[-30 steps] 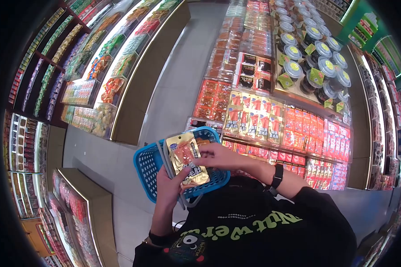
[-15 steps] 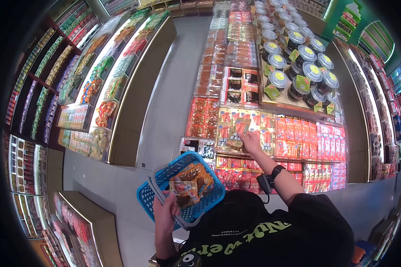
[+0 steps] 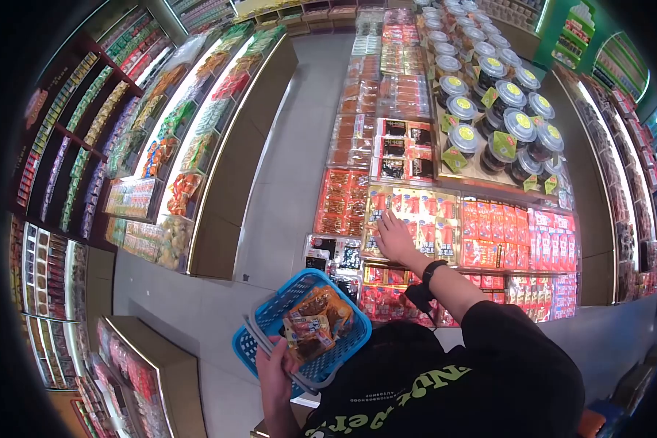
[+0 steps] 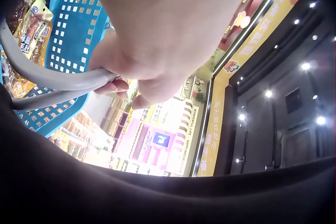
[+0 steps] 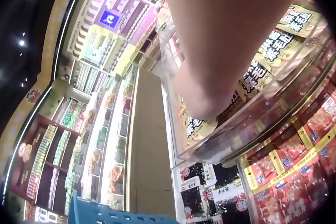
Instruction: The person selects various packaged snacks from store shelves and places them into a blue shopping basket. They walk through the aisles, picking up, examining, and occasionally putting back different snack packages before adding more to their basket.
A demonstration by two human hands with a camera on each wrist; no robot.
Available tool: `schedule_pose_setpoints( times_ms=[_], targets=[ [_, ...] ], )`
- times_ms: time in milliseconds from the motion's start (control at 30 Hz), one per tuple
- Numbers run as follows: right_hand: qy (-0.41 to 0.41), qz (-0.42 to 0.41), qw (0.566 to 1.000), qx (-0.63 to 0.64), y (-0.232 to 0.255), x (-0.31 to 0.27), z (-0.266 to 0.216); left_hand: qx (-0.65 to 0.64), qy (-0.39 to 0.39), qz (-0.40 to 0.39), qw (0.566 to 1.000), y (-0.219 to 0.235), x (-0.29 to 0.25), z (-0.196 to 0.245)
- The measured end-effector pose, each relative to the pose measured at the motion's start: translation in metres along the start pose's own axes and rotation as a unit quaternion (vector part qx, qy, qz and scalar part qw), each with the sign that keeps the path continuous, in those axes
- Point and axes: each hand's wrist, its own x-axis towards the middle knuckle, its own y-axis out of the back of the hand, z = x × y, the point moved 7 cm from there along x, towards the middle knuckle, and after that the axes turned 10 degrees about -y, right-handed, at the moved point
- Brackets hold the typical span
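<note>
In the head view my left hand [image 3: 274,365] grips the grey handles [image 3: 259,332] of a blue basket [image 3: 242,342]. Orange and brown snack packets [image 3: 317,321] lie inside the basket. The left wrist view shows the fingers of that hand [image 4: 149,71] curled round a grey handle [image 4: 63,79]. My right hand [image 3: 396,239] is over the left part of a clear tray of gold packets [image 3: 423,208], fingers extended and touching packets. From the right wrist, the hand [image 5: 202,95] hides its own fingertips, with gold packets [image 5: 275,45] beside it.
Red packets [image 3: 489,223] fill trays right of the gold ones, and black-and-white packets [image 3: 332,252] lie to their left. Lidded tubs [image 3: 518,124] stand on a raised board behind. A grey aisle floor [image 3: 277,182] separates this display from a long snack shelf [image 3: 230,168].
A gold packet was held over the basket in both hands; it is no longer there. My right hand has moved to the gold packets, then slightly left. My left hand still grips the handles.
</note>
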Motion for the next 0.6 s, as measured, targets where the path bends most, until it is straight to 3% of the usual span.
schedule_pose_setpoints(
  times_ms=[133, 233, 267, 300, 367, 400, 467, 533, 600],
  targets=[
    [-0.010, -0.015, 0.999, -0.044, -0.007, 0.009, -0.002, 0.017, 0.002, 0.006, 1.000, 0.002, -0.004, -0.001],
    [0.008, 0.100, 0.995, 0.007, 0.015, 0.001, -0.011, 0.031, -0.003, -0.013, 0.999, -0.003, -0.005, 0.000],
    [0.013, 0.093, 0.996, 0.009, 0.015, -0.001, -0.015, 0.040, -0.006, -0.028, 0.999, -0.005, -0.007, 0.002],
    [0.037, 0.120, 0.988, 0.089, 0.031, -0.009, -0.027, 0.040, 0.000, -0.011, 0.999, -0.004, -0.008, 0.002],
    [0.115, 0.144, 0.958, 0.220, 0.063, -0.037, -0.063, 0.056, -0.030, -0.065, 0.996, -0.014, -0.008, 0.009],
    [0.121, 0.129, 0.958, 0.227, 0.072, -0.048, -0.080, 0.057, -0.025, -0.048, 0.997, -0.013, -0.007, 0.011],
    [0.215, -0.067, 0.929, 0.293, 0.074, -0.075, -0.127, 0.018, -0.029, -0.112, 0.993, -0.025, -0.005, 0.017],
    [0.191, -0.076, 0.942, 0.264, 0.089, -0.086, -0.157, -0.010, -0.045, -0.126, 0.991, -0.030, -0.003, 0.027],
    [0.247, 0.154, 0.944, 0.157, 0.127, -0.094, -0.179, -0.035, -0.055, -0.149, 0.987, -0.038, 0.000, 0.035]
  ],
)
